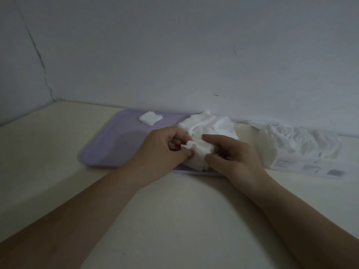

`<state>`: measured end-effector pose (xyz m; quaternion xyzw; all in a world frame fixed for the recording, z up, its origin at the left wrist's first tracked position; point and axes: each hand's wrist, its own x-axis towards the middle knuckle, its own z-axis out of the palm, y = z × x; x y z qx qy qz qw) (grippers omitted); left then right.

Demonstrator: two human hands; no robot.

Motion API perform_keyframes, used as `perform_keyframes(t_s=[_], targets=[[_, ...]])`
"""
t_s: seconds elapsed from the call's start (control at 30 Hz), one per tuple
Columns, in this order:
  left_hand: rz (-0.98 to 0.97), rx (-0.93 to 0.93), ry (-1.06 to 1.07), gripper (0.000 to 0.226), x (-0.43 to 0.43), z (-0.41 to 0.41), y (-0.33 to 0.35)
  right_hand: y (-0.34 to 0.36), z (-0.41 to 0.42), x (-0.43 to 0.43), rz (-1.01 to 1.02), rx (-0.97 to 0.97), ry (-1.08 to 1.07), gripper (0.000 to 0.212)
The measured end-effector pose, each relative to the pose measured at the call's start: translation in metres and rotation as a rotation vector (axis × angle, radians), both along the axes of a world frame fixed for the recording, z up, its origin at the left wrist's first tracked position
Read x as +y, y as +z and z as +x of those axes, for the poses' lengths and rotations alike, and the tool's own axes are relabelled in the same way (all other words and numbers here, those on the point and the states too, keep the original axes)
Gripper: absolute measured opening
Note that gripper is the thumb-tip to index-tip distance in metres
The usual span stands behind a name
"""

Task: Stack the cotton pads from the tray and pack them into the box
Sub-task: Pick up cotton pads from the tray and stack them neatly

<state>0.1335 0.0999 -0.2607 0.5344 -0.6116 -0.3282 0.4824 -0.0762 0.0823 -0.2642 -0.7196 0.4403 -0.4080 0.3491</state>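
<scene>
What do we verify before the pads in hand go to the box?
1. Left hand pinches the held pads: ok.
2. Right hand grips the same pads: ok.
3. Held pads squared up: not ok, they look crumpled.
4. Box stands right of the tray, top open: ok.
5. Room left in box: cannot tell.
6. Tray emptied: not ok; a loose pile and a small stack remain.

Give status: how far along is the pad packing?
Done: the box looks partly filled with white pads. In hand: left hand and right hand both grip a bunch of cotton pads over the purple tray. Left: a loose pile and a small stack of pads lie on the tray.
</scene>
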Motion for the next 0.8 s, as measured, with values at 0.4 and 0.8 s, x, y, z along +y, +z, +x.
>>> perform_keyframes(t_s=[0.4,0.8], targets=[[0.032,0.002,0.031,0.021,0.002,0.002,0.002,-0.004,0.002,-0.003,-0.113,0.069,-0.104,0.041],[0.101,0.137,-0.153,0.016,0.004,0.007,0.006,-0.005,0.002,-0.004,-0.146,0.066,-0.082,0.042]])
